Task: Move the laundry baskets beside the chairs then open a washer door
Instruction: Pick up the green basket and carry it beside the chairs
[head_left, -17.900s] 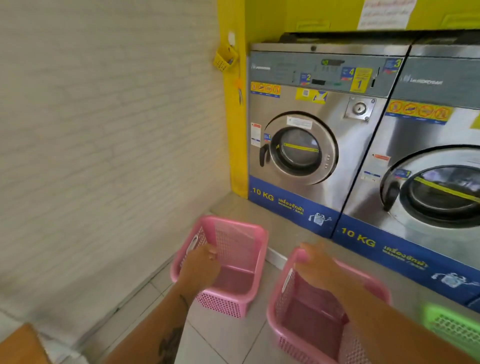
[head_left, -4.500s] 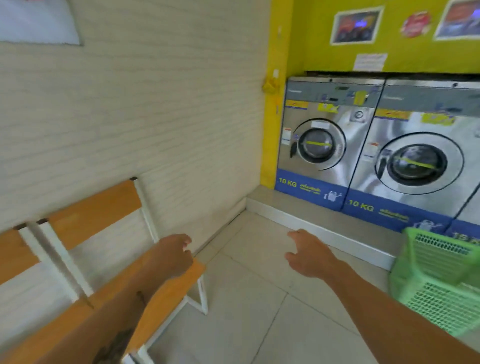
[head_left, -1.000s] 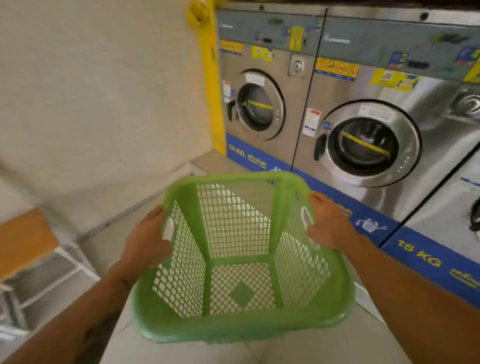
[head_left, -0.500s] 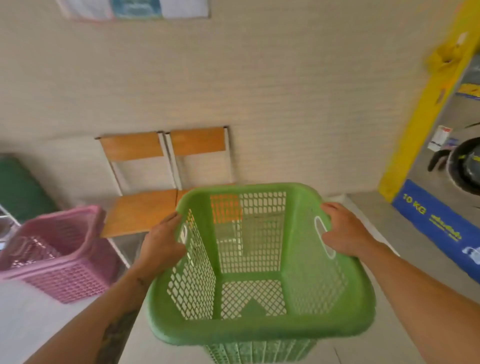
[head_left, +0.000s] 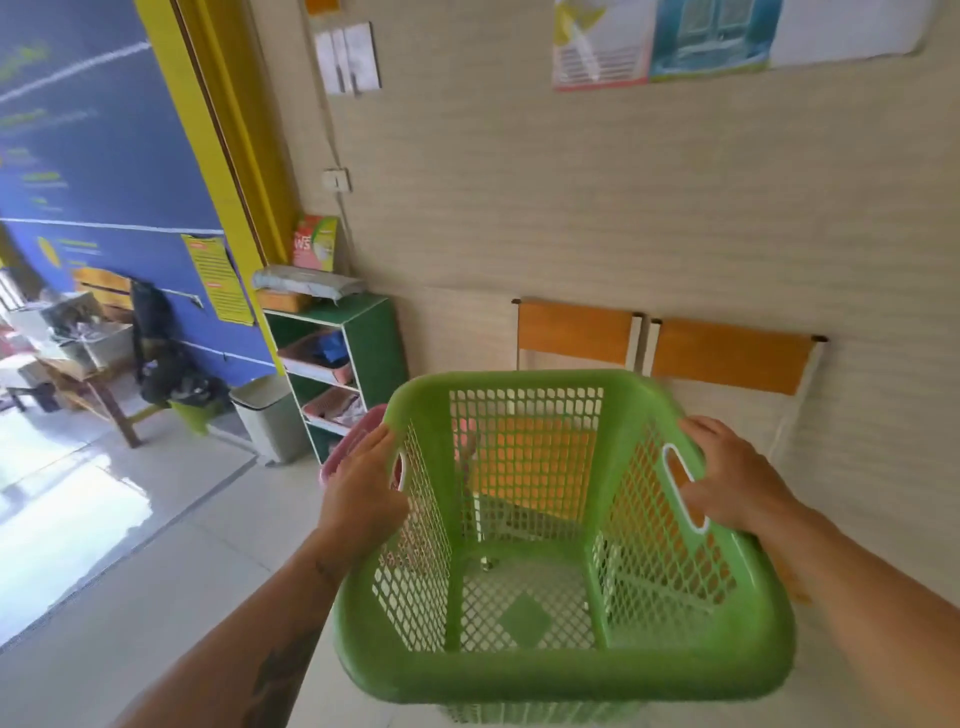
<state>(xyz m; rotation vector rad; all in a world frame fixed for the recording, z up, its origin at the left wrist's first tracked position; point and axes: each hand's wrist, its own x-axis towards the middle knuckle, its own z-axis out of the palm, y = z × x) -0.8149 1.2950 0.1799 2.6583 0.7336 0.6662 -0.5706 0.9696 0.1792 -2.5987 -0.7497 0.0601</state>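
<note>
Item 1. Green laundry basket (head_left: 566, 670), plastic, with lattice walls, a lattice base and no contents. It was carried between both hands, nearest the viewer, above the floor and in front of the chairs.

Item 2. Left hand (head_left: 363, 493), with a tattooed forearm. Its fingers were curled tight on the basket's left rim, at the handle slot.

Item 3. Right hand (head_left: 737, 483). Its fingers were wrapped over the right rim, beside the white-edged handle slot.

Item 4. Floor (head_left: 182, 561), of pale glossy tiles. A bright patch of daylight lay at the far left.

Item 5. Pink basket (head_left: 356, 441). Only a strip of rim showed behind the left hand, and its footing was hidden.

Item 6. Two chairs, with orange wooden backs (head_left: 574, 335) (head_left: 730, 356) on white frames. They stood side by side against the wall, and an orange seat showed through the green lattice.

Item 7. Lidded bin (head_left: 270, 415), pale, on the floor just left of the shelf unit.

Item 8. Shelf unit (head_left: 374, 338), green, against the wall to the left of the chairs. Trays lay on its shelves, and a bundle and a red-and-green box (head_left: 315, 243) on top.

Item 9. Wall (head_left: 571, 208), of beige ribbed cladding. It carried a switch (head_left: 335, 180), papers and a poster (head_left: 660, 36).

Item 10. Yellow frame (head_left: 228, 156) and blue panel (head_left: 104, 156), at far left. A black bag (head_left: 150, 332) hung there, beside a cluttered table (head_left: 98, 384).
</note>
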